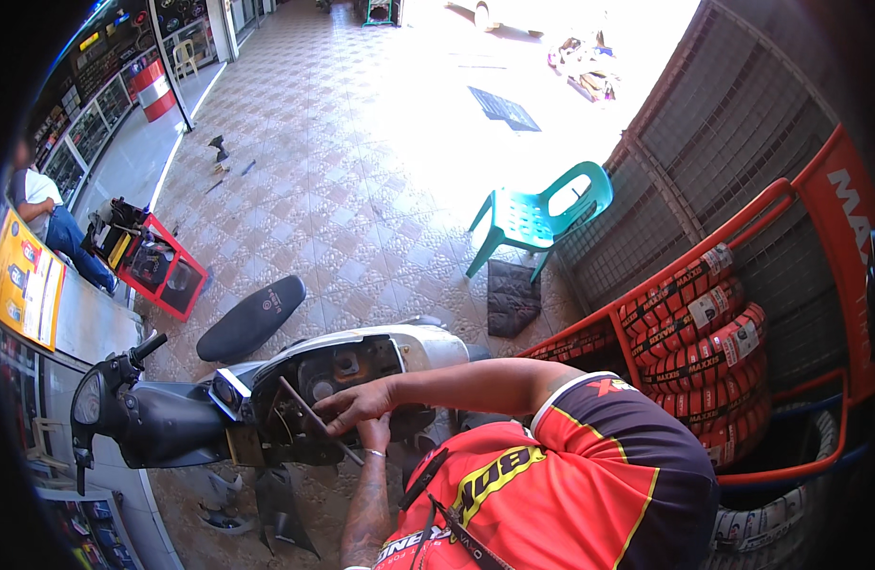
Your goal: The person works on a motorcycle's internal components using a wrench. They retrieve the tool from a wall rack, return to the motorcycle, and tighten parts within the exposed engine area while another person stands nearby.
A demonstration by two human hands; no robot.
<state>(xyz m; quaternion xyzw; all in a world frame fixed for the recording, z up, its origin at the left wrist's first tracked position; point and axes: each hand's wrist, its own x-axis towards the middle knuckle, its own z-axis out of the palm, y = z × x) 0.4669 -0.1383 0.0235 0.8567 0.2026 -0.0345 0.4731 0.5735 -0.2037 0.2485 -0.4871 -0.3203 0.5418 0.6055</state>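
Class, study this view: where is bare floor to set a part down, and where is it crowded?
Bare: the tiled floor beyond the black scooter seat, between the red-framed stand and the green plastic chair. Crowded: the open middle of the scooter, with right hand and left hand there; beside it, loose panels; at right, stacked tyres.

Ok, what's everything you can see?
Scooter: 1, black and white, lower centre
Rod: 1, brown, at scooter
Seat: 1, black, beyond scooter
Chair: 1, green, centre right
Mat: 1, black, by green chair
Tyres: several, black and red, right
Rack: 1, red, right
Tool stand: 1, red, left
Barrel: 1, red-white, upper left
Small chair: 1, cream, upper left
Poster: 1, yellow, left
Person: 1, white top, left
Fence: 1, grey, right
Floor: 1, grey, centre
Left hand: 1, bare, partly hidden
Right hand: 1, bare, at scooter
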